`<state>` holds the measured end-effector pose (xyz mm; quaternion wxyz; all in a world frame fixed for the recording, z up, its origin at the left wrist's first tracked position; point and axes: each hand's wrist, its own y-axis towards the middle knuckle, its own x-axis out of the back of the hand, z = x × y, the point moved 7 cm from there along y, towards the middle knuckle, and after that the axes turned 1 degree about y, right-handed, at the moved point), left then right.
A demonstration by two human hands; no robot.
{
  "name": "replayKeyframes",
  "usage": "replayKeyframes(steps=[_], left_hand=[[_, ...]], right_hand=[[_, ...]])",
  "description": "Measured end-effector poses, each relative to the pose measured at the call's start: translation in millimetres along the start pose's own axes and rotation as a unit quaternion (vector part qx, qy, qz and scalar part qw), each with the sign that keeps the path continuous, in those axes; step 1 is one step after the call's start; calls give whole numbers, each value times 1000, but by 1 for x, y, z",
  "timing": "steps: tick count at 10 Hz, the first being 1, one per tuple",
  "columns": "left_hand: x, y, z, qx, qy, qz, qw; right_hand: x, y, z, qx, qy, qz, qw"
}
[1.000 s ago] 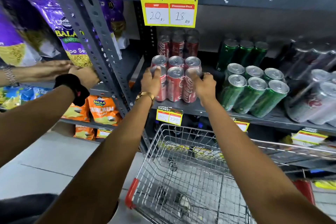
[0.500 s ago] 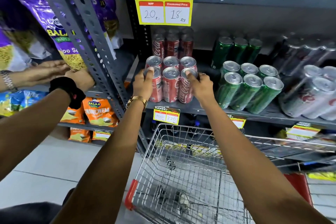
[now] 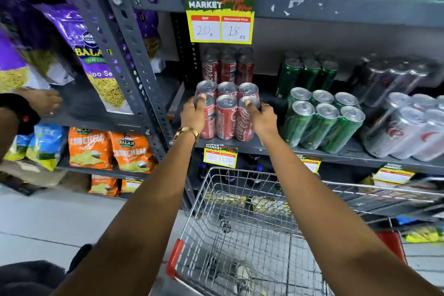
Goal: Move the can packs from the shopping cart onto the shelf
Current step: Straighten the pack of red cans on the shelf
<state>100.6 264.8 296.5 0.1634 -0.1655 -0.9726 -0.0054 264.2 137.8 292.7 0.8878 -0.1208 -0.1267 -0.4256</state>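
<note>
Six red cans make up the red can pack (image 3: 227, 113), which stands upright on the grey shelf (image 3: 269, 148) near its front edge, both hands clamped on it: the left hand (image 3: 193, 115) grips the left end can, the right hand (image 3: 262, 118) the right end can, thumbs on the lids. I'd judge it heavy and slick in its wrap, best held low at both ends. Beside it stands a green can pack (image 3: 322, 120), another red pack behind. Below, the wire shopping cart (image 3: 252, 230) looks bare of packs; pale floor (image 3: 60, 221) to the left
</note>
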Motion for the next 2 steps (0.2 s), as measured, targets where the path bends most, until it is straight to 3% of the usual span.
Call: replayKeyframes(steps=[1, 2], left_hand=[[1, 2, 0, 10, 5, 19, 1000], [4, -12, -11, -5, 79, 23, 997]], right_hand=[[-1, -7, 3, -13, -11, 6, 1000], [5, -23, 10, -8, -72, 14, 997]])
